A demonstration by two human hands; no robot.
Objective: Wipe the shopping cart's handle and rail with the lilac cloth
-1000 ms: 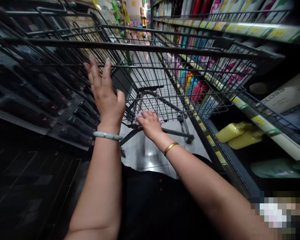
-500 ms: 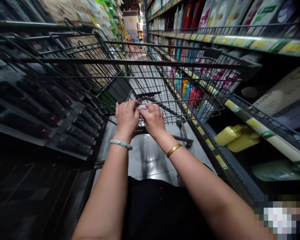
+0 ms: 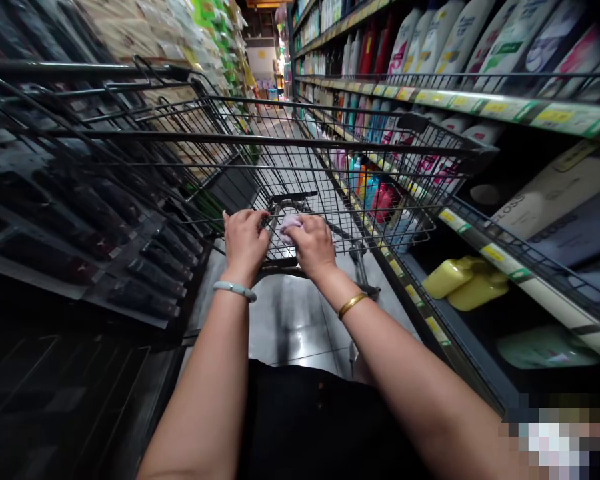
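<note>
The right hand (image 3: 316, 245) grips the cloth (image 3: 287, 224); hold it bunched. Steady the cart (image 3: 280, 140) with the left hand (image 3: 244, 245) (whether it grips, cannot tell).

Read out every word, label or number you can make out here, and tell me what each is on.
"GLOSS", first letter unsure: on the pale package at right.
Yellow price labels: too small and blurred.
White bottles, upper shelf: lettering too blurred.
Shopping cart and lilac cloth: no readable text.
</note>
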